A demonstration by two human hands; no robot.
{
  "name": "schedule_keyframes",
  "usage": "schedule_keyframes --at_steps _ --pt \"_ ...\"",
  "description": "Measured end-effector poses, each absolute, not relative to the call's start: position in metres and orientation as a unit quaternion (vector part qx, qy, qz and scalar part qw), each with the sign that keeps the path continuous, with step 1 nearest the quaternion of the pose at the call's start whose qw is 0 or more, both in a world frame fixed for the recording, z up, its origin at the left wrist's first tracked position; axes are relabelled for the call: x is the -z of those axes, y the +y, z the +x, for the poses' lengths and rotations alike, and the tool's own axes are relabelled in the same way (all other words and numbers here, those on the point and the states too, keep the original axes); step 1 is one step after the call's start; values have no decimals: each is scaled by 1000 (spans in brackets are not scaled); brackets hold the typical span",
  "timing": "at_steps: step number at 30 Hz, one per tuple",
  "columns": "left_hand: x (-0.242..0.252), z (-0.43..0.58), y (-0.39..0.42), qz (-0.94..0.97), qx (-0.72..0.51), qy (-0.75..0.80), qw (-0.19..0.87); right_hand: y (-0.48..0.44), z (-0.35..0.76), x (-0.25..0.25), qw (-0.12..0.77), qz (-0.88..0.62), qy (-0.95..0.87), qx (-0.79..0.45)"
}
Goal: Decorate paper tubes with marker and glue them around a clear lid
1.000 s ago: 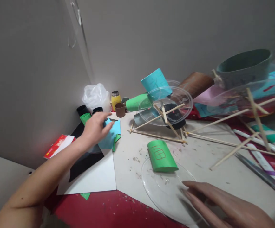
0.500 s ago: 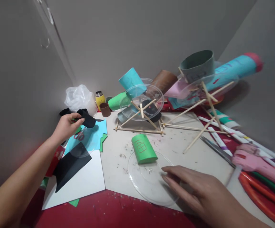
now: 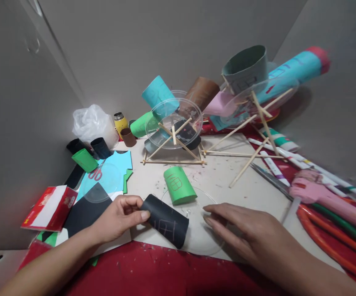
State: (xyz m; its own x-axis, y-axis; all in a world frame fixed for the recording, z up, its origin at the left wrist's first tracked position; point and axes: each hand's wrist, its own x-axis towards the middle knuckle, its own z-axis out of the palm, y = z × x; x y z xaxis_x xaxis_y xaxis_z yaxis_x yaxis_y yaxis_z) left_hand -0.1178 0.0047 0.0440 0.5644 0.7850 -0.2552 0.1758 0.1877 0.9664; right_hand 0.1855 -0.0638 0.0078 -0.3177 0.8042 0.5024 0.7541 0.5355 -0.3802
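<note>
Pinched at its left end by my left hand (image 3: 120,216) is a black paper tube (image 3: 166,222) with window-like lines drawn on it. It is tilted over the edge of a clear plastic disc (image 3: 210,242). My right hand (image 3: 242,230) hovers over the disc's right side, thumb and fingers slightly apart, holding nothing. Behind the black tube, a green paper tube (image 3: 180,186) with a red drawn mark lies on its side at the disc's far rim. Farther back stands a wheel of clear discs (image 3: 173,123) on a wooden stick frame, with coloured tubes around it.
A second stick frame (image 3: 245,142) carries a grey tube (image 3: 246,70). On the right lie a pink glue gun (image 3: 328,195), orange-handled scissors (image 3: 316,236) and markers. At left are a red box (image 3: 50,207), black sheet (image 3: 88,211), blue paper (image 3: 119,164) and plastic bag (image 3: 93,127).
My left hand has brought the black tube from the back left to the front middle, beside the green tube. My right hand stays near the disc. The view has shifted slightly.
</note>
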Motion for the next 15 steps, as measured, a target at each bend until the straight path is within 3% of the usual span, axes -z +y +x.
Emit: schedule_keyframes --at_steps 15 --pt "-37 -111 19 618 -224 388 646 -63 187 -8 324 -477 -816 -32"
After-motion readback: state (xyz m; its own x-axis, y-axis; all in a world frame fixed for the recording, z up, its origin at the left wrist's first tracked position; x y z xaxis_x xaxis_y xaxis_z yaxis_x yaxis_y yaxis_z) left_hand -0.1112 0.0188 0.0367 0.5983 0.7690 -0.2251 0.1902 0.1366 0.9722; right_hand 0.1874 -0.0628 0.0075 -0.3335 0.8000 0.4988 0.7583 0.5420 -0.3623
